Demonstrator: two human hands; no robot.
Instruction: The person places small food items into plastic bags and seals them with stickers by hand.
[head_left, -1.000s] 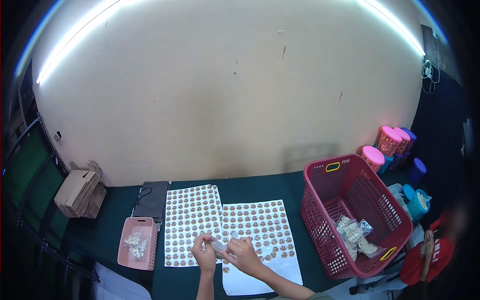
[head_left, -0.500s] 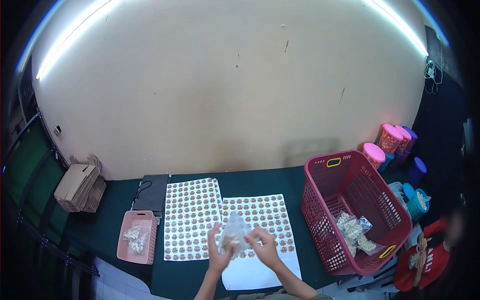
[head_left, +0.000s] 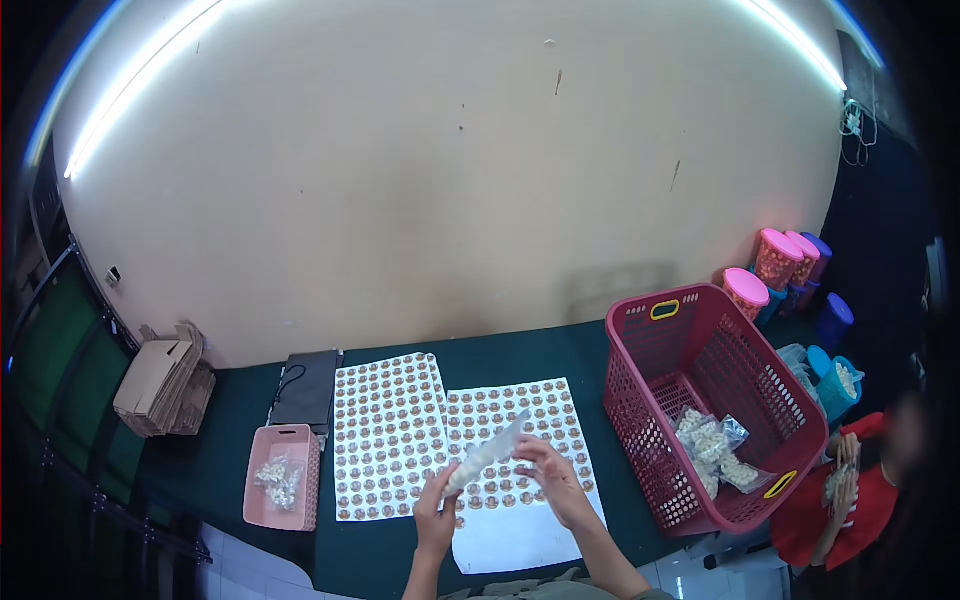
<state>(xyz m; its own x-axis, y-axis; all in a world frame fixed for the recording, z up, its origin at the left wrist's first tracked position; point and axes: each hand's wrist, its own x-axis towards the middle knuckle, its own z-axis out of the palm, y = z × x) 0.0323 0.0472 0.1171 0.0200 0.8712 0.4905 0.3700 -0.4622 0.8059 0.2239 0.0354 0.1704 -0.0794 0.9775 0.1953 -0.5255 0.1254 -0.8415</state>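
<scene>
Clear packet (head_left: 487, 453), held bunched and upright half second ago, now turned edge-on, slanting up to right. Left hand (head_left: 437, 510) pinches lower end; right hand (head_left: 548, 476) — fingers closed on upper edge. Packet sits between both grips, above sticker sheets (head_left: 388, 430) — print too small to read.

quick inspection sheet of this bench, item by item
surface: dark green table, two sticker sheets lying flat side by side
job's things: clear packet of pale pieces, tilted, held over the sheets
clutter: pink tray with small packets; red basket holding filled packets; cardboard stack; lidded jars
grip: left hand closed on the packet's lower end; right hand touching its upper side
cables: thin cord on the black case; wires on the wall
surroundings: cream wall; a person in red at right
</scene>
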